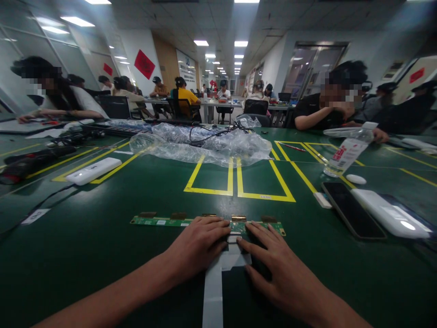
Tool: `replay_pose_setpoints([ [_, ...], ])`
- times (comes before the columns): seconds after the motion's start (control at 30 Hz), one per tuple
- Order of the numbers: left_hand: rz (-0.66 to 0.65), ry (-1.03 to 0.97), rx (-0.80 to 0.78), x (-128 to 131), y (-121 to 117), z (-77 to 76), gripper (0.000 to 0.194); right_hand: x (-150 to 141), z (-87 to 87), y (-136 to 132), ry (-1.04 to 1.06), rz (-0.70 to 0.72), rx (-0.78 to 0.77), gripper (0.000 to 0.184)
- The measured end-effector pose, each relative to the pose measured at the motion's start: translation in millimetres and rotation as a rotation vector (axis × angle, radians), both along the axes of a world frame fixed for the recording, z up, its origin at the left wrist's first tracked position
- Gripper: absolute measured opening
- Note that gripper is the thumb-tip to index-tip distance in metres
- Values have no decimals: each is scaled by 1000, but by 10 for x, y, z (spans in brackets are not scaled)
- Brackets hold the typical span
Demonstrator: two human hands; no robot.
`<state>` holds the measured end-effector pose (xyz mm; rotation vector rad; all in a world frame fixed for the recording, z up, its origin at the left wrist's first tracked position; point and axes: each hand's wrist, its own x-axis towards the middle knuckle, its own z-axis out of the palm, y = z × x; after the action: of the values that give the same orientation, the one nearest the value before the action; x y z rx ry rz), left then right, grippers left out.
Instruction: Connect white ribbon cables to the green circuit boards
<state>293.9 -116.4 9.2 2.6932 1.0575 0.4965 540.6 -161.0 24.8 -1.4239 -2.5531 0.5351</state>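
Observation:
A long, narrow green circuit board (153,221) with copper-coloured tabs along its far edge lies crosswise in front of me. My left hand (205,239) lies over its middle with fingers stretched out, covering part of it. To the right, the fingers of my right hand (273,255) are spread, their tips on the board and beside a small white connector (234,238). Between both hands a flat white ribbon cable (213,296) bends at a corner and runs toward me. Whether the cable sits in the connector, I cannot tell.
Bubble wrap (205,143) with black cables lies beyond the board. At right are a phone (353,210), a white power bank (389,214) and a tilted bottle (348,152). Another white device (94,171) rests at left. Yellow tape (266,197) marks the green table. Other people sit around.

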Motion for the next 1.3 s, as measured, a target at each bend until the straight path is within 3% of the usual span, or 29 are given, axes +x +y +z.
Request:
replay_pose_setpoints([
  [0.3, 27, -66, 43, 31, 59, -38, 21, -2, 13, -10, 2, -7, 0, 58],
  [0.63, 0, -64, 91, 24, 68, -26, 19, -9, 29, 9, 34, -26, 22, 47],
  [1.3, -43, -17, 94, 31, 67, -2, 17, 18, -9, 6, 17, -1, 27, 46],
])
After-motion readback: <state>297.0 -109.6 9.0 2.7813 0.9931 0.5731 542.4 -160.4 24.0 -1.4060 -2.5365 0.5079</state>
